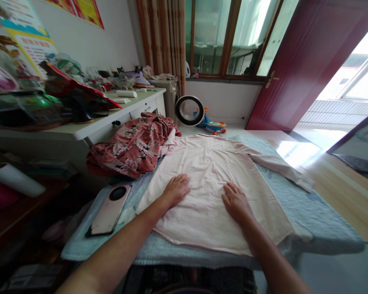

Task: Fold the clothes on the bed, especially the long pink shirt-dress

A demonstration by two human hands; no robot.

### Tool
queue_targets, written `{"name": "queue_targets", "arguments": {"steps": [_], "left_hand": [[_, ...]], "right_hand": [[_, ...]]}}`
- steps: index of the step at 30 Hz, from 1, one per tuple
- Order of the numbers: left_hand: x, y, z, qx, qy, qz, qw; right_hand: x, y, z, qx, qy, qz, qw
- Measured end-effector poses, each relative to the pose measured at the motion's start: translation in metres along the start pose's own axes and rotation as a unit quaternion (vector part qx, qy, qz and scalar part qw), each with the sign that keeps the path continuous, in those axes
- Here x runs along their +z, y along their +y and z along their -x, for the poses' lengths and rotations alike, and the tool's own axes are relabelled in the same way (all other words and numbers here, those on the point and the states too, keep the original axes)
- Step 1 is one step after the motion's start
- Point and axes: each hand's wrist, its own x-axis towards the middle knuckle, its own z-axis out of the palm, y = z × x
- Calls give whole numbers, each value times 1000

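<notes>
A pale pink shirt lies spread on a table with a light blue cloth, its collar end away from me and its hem close to the near edge. One sleeve stretches out to the right. My left hand rests flat on the left half of the shirt, fingers extended. On the right half, my right hand also lies flat with its fingers stretched out. Small creases run across the fabric between the hands. Neither hand grips the cloth.
A phone lies at the table's left. Beyond it is a heap of red patterned fabric, beside a cluttered white desk. A blue toy and a round black-and-white ring are by the far wall, near a red door.
</notes>
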Motion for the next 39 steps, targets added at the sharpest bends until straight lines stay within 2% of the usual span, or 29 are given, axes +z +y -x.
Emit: {"name": "queue_targets", "arguments": {"steps": [3,6,11,14,16,19,23,26,28,33,36,39], "left_hand": [[5,-2,3,-20,-2,-2,1000],[3,-18,11,-61,-5,-17,998],[-10,-45,21,-203,-7,-55,978],[-19,-42,12,-261,1,-74,963],[-23,-31,-3,-238,21,-85,967],[-24,-13,-33,-162,34,-63,984],[-14,-13,-66,-117,4,-22,993],[-3,-30,-73,-118,-24,-15,993],[1,-45,-72,-134,-20,-23,990],[1,-74,-65,-246,-15,-25,969],[-1,-73,-68,-287,13,-30,957],[2,-57,-77,-210,48,-50,975]], "right_hand": [[-2,-1,1,-2,1,-1,1000],[-4,-3,1,1,0,-4,1000],[-5,-4,2,3,2,-22,1000],[-5,-4,2,5,3,-27,1000],[-5,-4,2,5,2,-27,1000],[-6,-4,1,6,0,-27,1000],[-5,-4,1,9,-2,-28,1000],[-5,-3,1,6,3,-31,1000],[-4,-3,1,5,7,-35,999],[-3,-2,2,4,10,-39,999],[-3,-2,1,9,6,-40,999],[-3,-2,1,9,6,-38,999]]}}
